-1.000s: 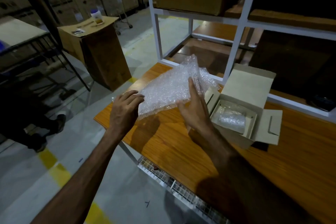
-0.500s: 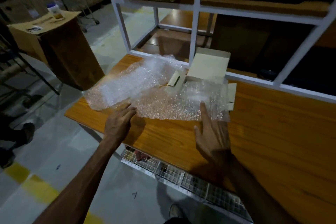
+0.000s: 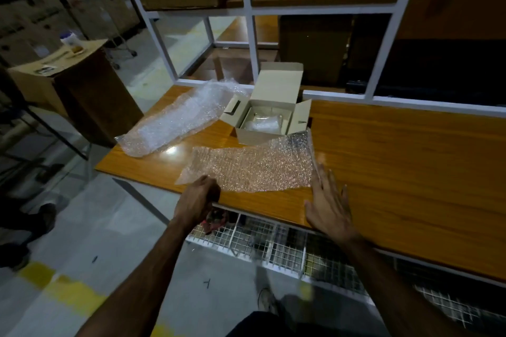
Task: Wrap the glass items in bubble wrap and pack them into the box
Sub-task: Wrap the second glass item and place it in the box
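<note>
Bubble wrap lies in two sheets on the orange wooden table (image 3: 410,172): the near sheet (image 3: 252,169) is spread flat at the front edge, and the far sheet (image 3: 175,123), crumpled and cloudier, runs from the table's left corner toward 1 o'clock. One box (image 3: 269,115) of pale card stands open between them, just beyond the near sheet at its 12 o'clock, lid and side flaps up; inside sits one wrapped item (image 3: 262,126), a whitish bundle whose shape is too blurred to tell. The near sheet's right end curls up against the box's right flap. The left hand (image 3: 198,201) is at the sheet's near left corner, at the table's edge, fingers curled down; whether they actually pinch the wrap cannot be told. The right hand (image 3: 328,200) lies flat with fingers straight and spread, its fingertips at the sheet's right edge, gripping nothing. From the right hand toward 3 o'clock the tabletop is bare wood. A white frame (image 3: 252,44) bounds the table's far edge.
</note>
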`<state>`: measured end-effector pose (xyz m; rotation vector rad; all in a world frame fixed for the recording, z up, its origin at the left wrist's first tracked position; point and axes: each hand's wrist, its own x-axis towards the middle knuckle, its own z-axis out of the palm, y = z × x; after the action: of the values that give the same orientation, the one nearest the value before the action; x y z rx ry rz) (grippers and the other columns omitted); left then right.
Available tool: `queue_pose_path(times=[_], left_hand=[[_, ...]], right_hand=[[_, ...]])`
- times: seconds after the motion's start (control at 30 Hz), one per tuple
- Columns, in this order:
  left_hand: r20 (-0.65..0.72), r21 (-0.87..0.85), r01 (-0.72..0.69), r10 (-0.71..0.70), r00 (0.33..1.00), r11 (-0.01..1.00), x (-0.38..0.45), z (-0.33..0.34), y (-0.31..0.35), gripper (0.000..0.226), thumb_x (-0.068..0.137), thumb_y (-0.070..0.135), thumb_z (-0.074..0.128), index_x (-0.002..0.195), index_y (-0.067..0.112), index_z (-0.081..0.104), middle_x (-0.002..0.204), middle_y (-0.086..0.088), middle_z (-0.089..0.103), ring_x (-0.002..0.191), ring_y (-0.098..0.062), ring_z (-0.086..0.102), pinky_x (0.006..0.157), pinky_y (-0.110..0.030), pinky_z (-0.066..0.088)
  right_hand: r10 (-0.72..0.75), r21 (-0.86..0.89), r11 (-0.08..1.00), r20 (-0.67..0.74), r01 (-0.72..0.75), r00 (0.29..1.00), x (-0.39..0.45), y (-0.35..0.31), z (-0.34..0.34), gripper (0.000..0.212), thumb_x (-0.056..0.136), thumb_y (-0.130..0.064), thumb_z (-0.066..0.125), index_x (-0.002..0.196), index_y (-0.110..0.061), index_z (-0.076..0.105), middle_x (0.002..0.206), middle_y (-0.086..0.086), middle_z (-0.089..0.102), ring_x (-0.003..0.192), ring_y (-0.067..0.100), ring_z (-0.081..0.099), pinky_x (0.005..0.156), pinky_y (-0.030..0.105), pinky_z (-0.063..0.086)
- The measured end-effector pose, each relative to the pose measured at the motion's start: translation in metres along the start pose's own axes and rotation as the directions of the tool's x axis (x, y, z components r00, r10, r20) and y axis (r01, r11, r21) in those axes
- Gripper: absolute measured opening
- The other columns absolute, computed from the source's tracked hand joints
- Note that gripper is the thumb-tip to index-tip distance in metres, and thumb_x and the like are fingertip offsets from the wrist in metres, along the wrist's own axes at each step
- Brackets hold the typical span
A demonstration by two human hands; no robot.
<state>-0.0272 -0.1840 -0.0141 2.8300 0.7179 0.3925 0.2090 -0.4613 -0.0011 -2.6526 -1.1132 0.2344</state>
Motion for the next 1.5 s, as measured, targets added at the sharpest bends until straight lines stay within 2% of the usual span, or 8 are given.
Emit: queue_pose_path(times=[0.17,0.37,0.53,0.6,0.73,0.97,1.23,1.5], left_hand=[[0.043,0.098,0.017,-0.021,0.999,0.995,-0.008,-0.001,0.014,0.03,0.084,0.0,0.069,0.086,0.027,0.056,0.085,0.008,0.057,0.075,-0.016,0.054,0.06,-0.031,0.046],[0.01,0.229,0.122,-0.128,0.992,0.966,-0.004,-0.006,0.051,0.007,0.088,0.028,0.076,0.084,0.029,0.071,0.095,0.005,0.074,0.097,-0.025,0.065,0.082,-0.042,0.048],[0.112,0.199,-0.014,-0.009,0.994,0.98,0.023,0.015,0.074,0.032,0.093,0.032,0.073,0.124,0.023,0.067,0.14,-0.004,0.064,0.131,-0.028,0.054,0.103,-0.047,0.047],[0.184,0.159,-0.055,0.025,0.983,0.986,0.037,0.025,0.083,0.045,0.1,0.036,0.063,0.142,0.022,0.054,0.159,-0.006,0.049,0.145,-0.03,0.043,0.112,-0.05,0.044],[0.332,0.161,-0.057,0.001,0.943,0.985,0.064,0.043,0.097,0.059,0.107,0.05,0.031,0.16,0.025,0.024,0.175,-0.009,0.014,0.161,-0.033,0.014,0.124,-0.062,0.028],[0.337,0.137,0.168,-0.206,0.919,0.976,0.075,0.062,0.073,0.082,0.093,0.088,0.006,0.164,0.047,-0.001,0.172,-0.002,-0.019,0.159,-0.031,-0.015,0.117,-0.068,-0.014],[0.266,0.192,0.265,-0.31,0.913,0.945,0.075,0.043,0.006,0.092,0.09,0.092,0.01,0.166,0.042,-0.003,0.174,-0.007,-0.014,0.162,-0.03,-0.009,0.125,-0.069,-0.002],[0.218,0.185,0.407,-0.442,0.87,0.894,0.074,0.033,-0.013,0.101,0.087,0.094,0.006,0.167,0.034,-0.002,0.175,-0.011,-0.01,0.162,-0.035,-0.005,0.127,-0.064,0.001]], right_hand=[[0.041,-0.038,0.999,0.094,-0.037,0.995,-0.016,0.03,-0.004,0.095,0.099,-0.034,0.06,0.166,-0.019,-0.005,0.174,0.004,-0.017,0.161,0.034,-0.003,0.125,0.068,0.007],[0.134,-0.021,0.991,0.127,-0.132,0.983,-0.021,0.036,-0.009,0.089,0.096,-0.026,0.058,0.167,-0.024,0.004,0.174,0.007,-0.019,0.161,0.036,-0.008,0.124,0.071,0.003],[0.117,-0.077,0.988,-0.171,-0.132,0.978,-0.009,0.001,-0.009,0.069,0.083,-0.019,0.068,0.149,-0.025,0.048,0.174,0.014,-0.009,0.16,0.039,-0.004,0.121,0.066,-0.009],[-0.002,-0.084,0.996,-0.218,-0.017,0.976,0.0,-0.023,-0.001,0.052,0.09,-0.022,0.063,0.141,-0.027,0.057,0.174,0.013,0.005,0.161,0.035,0.004,0.127,0.066,0.002],[-0.157,0.1,0.983,-0.009,0.157,0.988,0.03,-0.069,0.016,0.06,0.103,-0.028,0.055,0.16,-0.025,0.035,0.175,0.009,0.002,0.161,0.032,0.006,0.13,0.057,0.009],[-0.079,0.034,0.996,0.078,0.077,0.994,0.074,-0.057,0.047,0.068,0.109,-0.057,0.024,0.167,-0.026,0.007,0.175,0.005,-0.007,0.161,0.026,-0.006,0.126,0.053,-0.008],[0.068,-0.081,0.994,-0.09,-0.076,0.994,0.065,-0.001,0.049,0.085,0.096,-0.081,-0.002,0.166,-0.035,0.011,0.175,0.003,0.002,0.162,0.027,-0.001,0.128,0.057,-0.002],[0.144,-0.063,0.987,-0.041,-0.146,0.989,0.063,0.035,0.036,0.089,0.091,-0.088,-0.004,0.165,-0.039,0.001,0.174,0.0,-0.011,0.16,0.026,-0.015,0.128,0.057,-0.005]])
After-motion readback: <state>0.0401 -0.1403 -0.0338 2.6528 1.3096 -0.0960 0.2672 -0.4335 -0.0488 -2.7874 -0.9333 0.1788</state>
